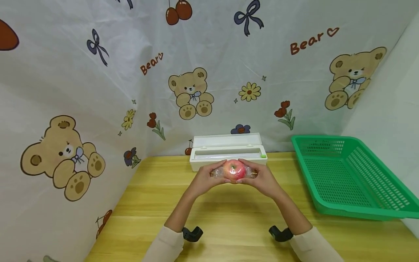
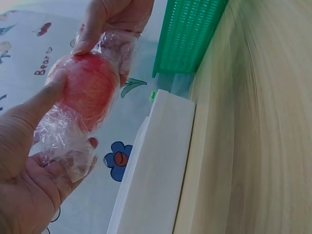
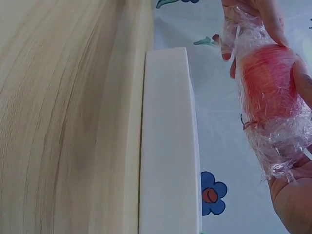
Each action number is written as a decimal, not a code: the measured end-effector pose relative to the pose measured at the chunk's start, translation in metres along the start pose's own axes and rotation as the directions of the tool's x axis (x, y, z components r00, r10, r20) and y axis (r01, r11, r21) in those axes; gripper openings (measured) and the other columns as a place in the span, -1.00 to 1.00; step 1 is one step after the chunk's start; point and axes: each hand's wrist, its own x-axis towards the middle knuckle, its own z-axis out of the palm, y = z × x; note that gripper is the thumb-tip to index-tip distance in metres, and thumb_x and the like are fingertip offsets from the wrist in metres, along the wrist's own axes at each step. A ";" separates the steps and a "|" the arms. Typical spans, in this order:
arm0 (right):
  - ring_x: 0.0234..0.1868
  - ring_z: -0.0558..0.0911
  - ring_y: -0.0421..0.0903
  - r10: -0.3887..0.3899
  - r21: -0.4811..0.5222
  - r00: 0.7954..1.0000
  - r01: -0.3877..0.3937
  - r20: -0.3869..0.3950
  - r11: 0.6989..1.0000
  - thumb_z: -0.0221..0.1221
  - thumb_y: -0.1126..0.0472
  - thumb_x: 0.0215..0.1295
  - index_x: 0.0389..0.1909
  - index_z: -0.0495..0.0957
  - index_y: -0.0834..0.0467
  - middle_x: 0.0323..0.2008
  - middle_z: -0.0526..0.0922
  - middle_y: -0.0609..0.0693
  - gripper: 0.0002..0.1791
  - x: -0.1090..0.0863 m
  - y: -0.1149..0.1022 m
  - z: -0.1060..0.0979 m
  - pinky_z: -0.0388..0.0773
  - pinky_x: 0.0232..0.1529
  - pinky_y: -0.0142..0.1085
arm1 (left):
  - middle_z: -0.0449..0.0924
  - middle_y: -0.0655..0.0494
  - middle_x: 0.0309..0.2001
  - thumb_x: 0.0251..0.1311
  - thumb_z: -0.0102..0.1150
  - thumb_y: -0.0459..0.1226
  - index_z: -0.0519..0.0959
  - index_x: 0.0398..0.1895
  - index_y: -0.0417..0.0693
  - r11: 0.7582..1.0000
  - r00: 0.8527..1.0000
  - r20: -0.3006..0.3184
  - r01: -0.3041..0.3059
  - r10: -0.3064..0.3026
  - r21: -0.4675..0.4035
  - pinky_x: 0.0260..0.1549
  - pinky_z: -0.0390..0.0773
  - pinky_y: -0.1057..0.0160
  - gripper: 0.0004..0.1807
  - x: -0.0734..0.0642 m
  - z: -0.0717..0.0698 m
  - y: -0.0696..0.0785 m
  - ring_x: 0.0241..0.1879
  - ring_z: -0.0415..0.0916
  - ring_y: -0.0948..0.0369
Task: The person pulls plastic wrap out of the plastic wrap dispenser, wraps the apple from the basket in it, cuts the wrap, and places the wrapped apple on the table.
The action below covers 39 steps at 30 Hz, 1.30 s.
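A red apple (image 1: 234,170) is wrapped in clear plastic film (image 2: 63,139), whose bunched ends stick out on both sides. My left hand (image 1: 206,179) grips it from the left, its thumb on the apple and its fingers around one film end. From the right, my right hand (image 1: 264,180) holds the other end the same way, thumb against the apple. Both hands keep the apple raised above the table, just in front of a white cling film box (image 1: 195,164). That box stands with its lid up, and a small green piece shows at its right end.
A green plastic basket (image 1: 314,189) sits on the right of the wooden table (image 1: 229,222). Behind the table hangs a white cloth (image 1: 222,54) printed with bears, bows and flowers. Dark wrist mounts (image 1: 192,234) are worn on both arms.
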 end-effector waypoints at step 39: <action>-0.02 0.69 0.08 -0.092 -0.022 0.983 0.090 -0.159 0.996 0.52 0.24 0.09 0.32 0.54 0.21 0.18 0.63 0.22 -0.28 -0.001 -0.009 0.015 0.72 -0.18 -0.32 | 0.23 0.04 0.46 0.65 -0.44 -0.31 0.13 0.56 -0.04 0.959 0.916 -0.351 -0.250 0.192 -0.129 0.34 0.40 0.07 -0.51 -0.002 0.069 0.010 0.38 0.28 0.07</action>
